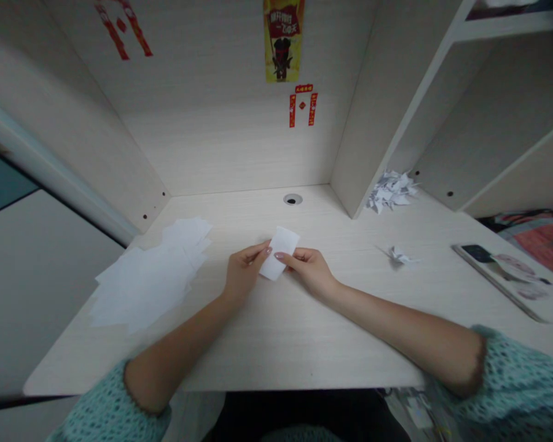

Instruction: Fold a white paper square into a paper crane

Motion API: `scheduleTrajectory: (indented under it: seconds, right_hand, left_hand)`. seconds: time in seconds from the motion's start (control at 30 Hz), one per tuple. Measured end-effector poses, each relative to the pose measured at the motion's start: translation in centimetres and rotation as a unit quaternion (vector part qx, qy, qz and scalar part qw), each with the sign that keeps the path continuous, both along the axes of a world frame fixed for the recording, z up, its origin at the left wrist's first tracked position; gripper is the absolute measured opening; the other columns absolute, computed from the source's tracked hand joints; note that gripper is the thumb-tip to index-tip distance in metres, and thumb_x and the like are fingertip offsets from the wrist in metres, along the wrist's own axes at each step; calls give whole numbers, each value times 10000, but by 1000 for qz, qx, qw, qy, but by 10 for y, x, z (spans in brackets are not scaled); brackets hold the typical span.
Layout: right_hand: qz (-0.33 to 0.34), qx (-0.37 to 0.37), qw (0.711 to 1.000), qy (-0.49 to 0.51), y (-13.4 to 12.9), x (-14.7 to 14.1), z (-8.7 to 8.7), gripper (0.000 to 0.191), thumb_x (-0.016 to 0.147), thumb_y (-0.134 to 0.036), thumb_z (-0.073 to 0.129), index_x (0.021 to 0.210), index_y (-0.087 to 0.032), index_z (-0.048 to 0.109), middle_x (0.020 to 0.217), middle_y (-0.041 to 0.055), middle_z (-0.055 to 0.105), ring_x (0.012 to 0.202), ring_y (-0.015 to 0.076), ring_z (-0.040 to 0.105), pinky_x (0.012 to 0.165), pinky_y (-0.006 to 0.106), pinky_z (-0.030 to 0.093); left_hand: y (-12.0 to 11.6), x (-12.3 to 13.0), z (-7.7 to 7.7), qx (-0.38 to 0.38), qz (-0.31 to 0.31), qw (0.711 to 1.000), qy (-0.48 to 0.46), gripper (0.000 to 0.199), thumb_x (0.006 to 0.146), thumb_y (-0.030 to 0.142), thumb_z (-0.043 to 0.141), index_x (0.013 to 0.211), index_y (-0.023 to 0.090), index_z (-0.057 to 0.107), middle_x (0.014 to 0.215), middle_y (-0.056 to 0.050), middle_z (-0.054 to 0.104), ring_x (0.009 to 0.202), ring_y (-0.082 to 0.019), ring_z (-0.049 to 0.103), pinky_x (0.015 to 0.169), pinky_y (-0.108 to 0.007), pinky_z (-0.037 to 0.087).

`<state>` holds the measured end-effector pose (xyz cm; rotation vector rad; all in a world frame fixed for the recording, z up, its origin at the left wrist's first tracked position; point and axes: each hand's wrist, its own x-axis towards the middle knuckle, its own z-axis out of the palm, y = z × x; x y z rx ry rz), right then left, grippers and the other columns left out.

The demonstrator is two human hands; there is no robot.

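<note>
A small white piece of folded paper (280, 248) is held between my two hands above the middle of the desk. My left hand (246, 270) pinches its left edge between thumb and fingers. On the right side, my right hand (311, 269) grips the paper, thumb on its face and fingers behind. To my left lies a spread stack of white paper sheets (152, 276). Off to the right sits a single folded paper crane (399, 255), and a heap of white folded papers (391, 189) stands farther back.
The pale desk (258, 344) has a round cable hole (293, 199) near its back panel. A phone in a patterned case (511, 279) lies at the right. An upright divider (387, 92) rises at the back right, with red cloth (544, 239) beyond the phone.
</note>
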<state>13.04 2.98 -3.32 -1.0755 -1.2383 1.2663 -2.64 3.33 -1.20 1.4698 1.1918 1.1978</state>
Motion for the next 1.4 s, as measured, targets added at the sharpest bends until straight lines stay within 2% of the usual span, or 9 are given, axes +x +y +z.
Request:
scheduleTrajectory:
  seconds: [0.2,0.37,0.57,0.8,0.93,1.07,1.23,1.4]
  right_hand:
    - [13,-49,998,33,3,0,-1,355,636,-466,716,518,-152,599,491,-24,519,460,79,385,474,237,269]
    - [6,-46,998,38,4,2,1,344,627,-445,733,512,-155,587,482,-29,518,454,75,381,486,239,269]
    - [34,-30,997,59,6,3,6,318,649,-434,712,556,-151,602,521,-26,538,481,75,402,489,232,252]
    - [15,8,999,43,6,5,0,327,660,-430,702,552,-165,543,519,-47,480,484,74,357,497,239,233]
    - [-46,27,997,63,7,6,1,327,667,-418,705,526,-172,543,506,-49,457,496,83,354,511,249,241]
    - [-68,-9,991,118,6,5,6,319,652,-444,708,530,-179,578,514,-41,485,510,92,363,523,252,264]
    - [-47,-28,988,143,-2,0,11,309,653,-445,708,547,-176,601,534,-28,507,524,95,369,532,252,279]
    - [-64,-29,988,139,-6,-2,13,298,651,-427,716,542,-174,603,516,-33,468,519,94,341,525,258,256]
  left_hand:
    - [0,2,1,-32,21,998,-56,368,722,373,658,1047,203,680,1070,-53,687,947,-221,640,832,-347,508]
    - [0,2,4,-42,32,996,-69,456,701,377,679,1112,181,643,1038,-73,698,875,-201,649,783,-326,514]
    - [2,1,4,-54,42,994,-86,518,676,381,698,1139,161,625,965,-76,716,760,-166,641,694,-287,503]
    - [8,-1,-3,-98,-17,989,-108,515,693,381,674,1147,144,618,1004,-72,697,858,-205,625,741,-294,476]
    - [7,3,-1,-120,-85,980,-134,548,697,381,669,1182,147,567,1045,-86,674,926,-214,614,804,-313,464]
    - [0,10,-3,-146,-110,977,-112,515,610,300,756,1077,143,603,978,-89,688,876,-208,627,794,-324,476]
    - [-6,13,-9,-115,-85,986,-86,326,639,336,734,889,137,669,852,-67,704,759,-187,629,682,-297,493]
    - [-12,15,-7,-107,-60,983,-133,349,644,331,734,925,141,651,861,-61,692,744,-178,625,674,-304,512]
